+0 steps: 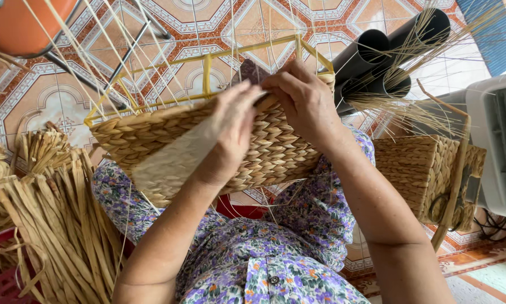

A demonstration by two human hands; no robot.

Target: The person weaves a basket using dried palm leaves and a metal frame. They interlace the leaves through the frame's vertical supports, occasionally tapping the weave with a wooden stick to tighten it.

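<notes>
A half-woven straw basket (275, 152) on a yellow wire frame (208, 59) rests on my lap, its upper frame still bare. My left hand (230, 132) lies against the woven wall and grips a wide, pale straw strand (174, 157) that runs down across the weave. My right hand (300, 98) is curled over the top edge of the weave, fingers pinched on it where the strand meets the frame. Thin upright straw stakes (151, 39) fan out from the basket.
A bundle of dried straw strips (56, 225) lies at my left over a red crate (5, 281). A finished woven basket (416, 169) and a white appliance (500, 141) stand at right. Black pipes (376, 50) and an orange stool (16, 22) sit on the tiled floor.
</notes>
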